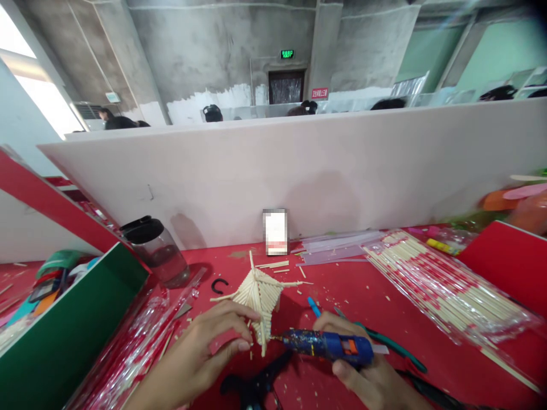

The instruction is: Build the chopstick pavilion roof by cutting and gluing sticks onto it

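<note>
A small model built of thin wooden sticks (258, 296) stands on the red table (363, 296). My left hand (205, 347) pinches its lower edge with thumb and fingers closed. My right hand (363, 370) grips a blue glue gun (329, 344), whose nozzle touches the model's lower tip beside my left fingertips.
A pile of wrapped chopsticks (444, 285) lies at right, more wrappers (141, 341) at left. Green-handled pliers (384, 341) lie behind the gun, a black tool (256, 387) in front. A dark-lidded jar (156, 250), a green box (72, 330) and a pink partition (299, 171) surround the work area.
</note>
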Available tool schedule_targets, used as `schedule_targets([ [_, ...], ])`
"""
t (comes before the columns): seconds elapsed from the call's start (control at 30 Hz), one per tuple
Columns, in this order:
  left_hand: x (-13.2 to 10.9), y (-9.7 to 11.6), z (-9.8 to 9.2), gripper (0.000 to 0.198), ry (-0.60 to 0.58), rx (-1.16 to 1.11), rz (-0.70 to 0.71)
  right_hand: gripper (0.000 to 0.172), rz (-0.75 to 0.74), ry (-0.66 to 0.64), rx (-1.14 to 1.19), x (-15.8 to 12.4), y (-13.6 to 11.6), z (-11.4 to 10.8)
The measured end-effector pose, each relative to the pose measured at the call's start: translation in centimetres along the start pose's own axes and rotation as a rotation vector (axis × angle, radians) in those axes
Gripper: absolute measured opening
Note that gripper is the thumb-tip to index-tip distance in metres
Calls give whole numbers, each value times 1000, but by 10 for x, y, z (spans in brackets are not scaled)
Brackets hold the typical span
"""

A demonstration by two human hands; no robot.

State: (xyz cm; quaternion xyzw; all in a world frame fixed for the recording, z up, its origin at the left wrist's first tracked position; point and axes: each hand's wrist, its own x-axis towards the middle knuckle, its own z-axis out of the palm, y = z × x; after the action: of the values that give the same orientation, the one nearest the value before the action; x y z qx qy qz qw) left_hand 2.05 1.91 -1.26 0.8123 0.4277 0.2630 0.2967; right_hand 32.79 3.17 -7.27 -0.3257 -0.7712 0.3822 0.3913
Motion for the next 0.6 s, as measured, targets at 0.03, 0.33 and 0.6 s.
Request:
schedule_targets([
  [0.03, 0, 0, 0, 14, 0, 0, 1, 44, 7, -4, 2, 1, -1, 0],
  [0.33, 0, -1, 0, 13, -7, 0, -3, 37, -9, 56, -44, -2, -2, 3],
  [0.6, 0, -1, 0, 13, -10, -5, 7, 42, -11, 90, -101, 0, -4, 4],
])
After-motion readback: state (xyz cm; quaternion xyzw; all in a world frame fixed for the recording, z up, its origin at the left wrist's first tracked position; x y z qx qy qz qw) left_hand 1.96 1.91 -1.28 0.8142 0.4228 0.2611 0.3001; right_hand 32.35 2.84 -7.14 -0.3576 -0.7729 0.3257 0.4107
